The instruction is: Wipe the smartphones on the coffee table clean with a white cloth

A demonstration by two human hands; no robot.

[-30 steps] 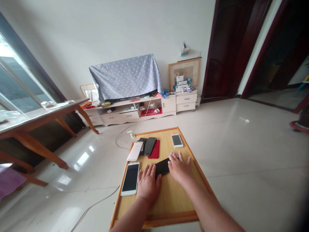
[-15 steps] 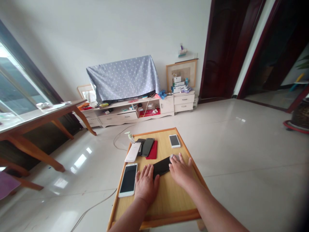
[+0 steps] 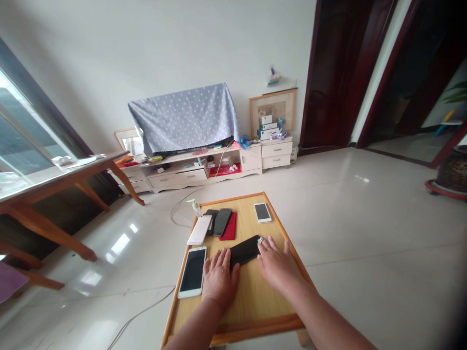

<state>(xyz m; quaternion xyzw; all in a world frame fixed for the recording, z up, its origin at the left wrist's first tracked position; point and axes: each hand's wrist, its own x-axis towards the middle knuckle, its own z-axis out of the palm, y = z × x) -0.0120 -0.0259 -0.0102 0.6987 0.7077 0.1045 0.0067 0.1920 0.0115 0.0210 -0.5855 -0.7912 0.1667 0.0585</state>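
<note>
A black smartphone (image 3: 245,251) lies slanted on the small wooden table, its dark glossy face up. My left hand (image 3: 220,277) rests low at its left end, fingers on the far side and thumb on the near side, holding that end between them. At the phone's right end is my right hand (image 3: 276,260), with a small crumpled whitish wad (image 3: 260,240) pinched at the fingertips. What the wad is made of is too small to tell. Just left of my left hand lies a large white-framed phone (image 3: 192,272), screen up.
Toward the back left, a white phone (image 3: 200,230), a dark phone (image 3: 222,222) and a red phone or case (image 3: 229,227) overlap near a pump bottle (image 3: 195,207). A small white phone (image 3: 262,212) lies back right. Raised wooden edging (image 3: 233,198) borders the tabletop.
My right hand has shifted slightly right and down along the phone, uncovering more of its right end. The black phone's face now shows more plainly. My left hand keeps its place.
</note>
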